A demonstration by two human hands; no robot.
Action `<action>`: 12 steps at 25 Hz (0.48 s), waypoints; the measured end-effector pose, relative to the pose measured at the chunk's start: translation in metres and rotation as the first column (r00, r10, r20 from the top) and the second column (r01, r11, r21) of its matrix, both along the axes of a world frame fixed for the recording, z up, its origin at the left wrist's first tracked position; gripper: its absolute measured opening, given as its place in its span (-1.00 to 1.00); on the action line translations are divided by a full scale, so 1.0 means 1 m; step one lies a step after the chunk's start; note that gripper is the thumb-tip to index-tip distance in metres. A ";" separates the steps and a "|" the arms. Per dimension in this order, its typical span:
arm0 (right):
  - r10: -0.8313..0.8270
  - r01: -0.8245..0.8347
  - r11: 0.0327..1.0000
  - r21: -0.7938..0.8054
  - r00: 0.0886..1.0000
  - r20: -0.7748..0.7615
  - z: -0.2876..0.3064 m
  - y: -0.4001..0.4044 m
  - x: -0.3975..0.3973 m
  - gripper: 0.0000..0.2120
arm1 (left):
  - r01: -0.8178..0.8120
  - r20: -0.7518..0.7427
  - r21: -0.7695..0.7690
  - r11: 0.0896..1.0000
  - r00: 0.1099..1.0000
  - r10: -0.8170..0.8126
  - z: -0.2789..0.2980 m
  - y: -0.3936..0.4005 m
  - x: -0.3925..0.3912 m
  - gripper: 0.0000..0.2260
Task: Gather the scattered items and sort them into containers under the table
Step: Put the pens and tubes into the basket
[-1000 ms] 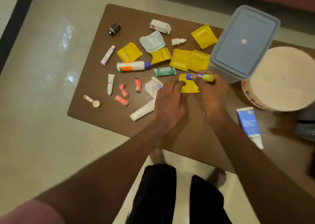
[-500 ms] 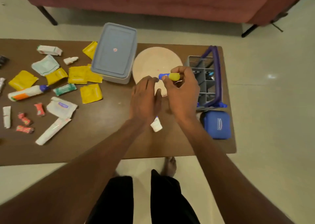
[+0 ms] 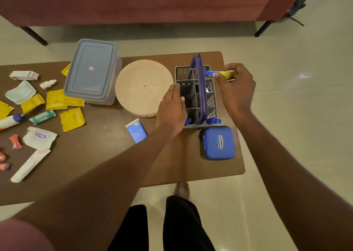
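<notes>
right hand [image 3: 234, 90] pinches a small yellow-and-blue tube [image 3: 217, 73] lying level, blue end toward the grey divided caddy [image 3: 195, 96] just below-left. left hand [image 3: 172, 111], fingers loosely extended and holding nothing, rests at the caddy's near wall, likely steadying it.

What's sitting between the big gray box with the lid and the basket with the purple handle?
In the head view, a round cream lid or plate lies on the table between the gray lidded box and the divided basket, right beside the left hand.
</notes>
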State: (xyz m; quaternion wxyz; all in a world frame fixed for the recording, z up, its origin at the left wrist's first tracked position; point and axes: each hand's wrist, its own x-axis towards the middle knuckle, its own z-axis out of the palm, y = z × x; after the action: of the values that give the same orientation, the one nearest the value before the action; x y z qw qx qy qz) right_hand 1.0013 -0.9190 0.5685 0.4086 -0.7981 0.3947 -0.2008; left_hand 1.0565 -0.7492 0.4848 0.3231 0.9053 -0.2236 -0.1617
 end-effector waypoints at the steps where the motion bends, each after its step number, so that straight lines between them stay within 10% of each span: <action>1: 0.071 -0.070 0.997 0.021 0.997 -0.018 -0.008 -0.003 0.004 -0.81 | 0.019 -0.035 -0.037 0.999 0.999 -0.020 -0.007 0.005 0.000 -0.53; 12: 0.595 -0.612 0.789 0.053 0.739 -0.316 -0.044 -0.019 0.048 -0.73 | 0.057 -0.061 -0.115 0.992 0.996 -0.064 -0.010 0.023 0.006 -0.59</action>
State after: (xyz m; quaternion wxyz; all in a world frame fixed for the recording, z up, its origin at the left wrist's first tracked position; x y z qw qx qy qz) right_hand 1.0493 -0.9382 0.5241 0.3610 -0.9149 0.1696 0.0620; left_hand 1.0622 -0.7258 0.4744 0.3756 0.8726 -0.2494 -0.1877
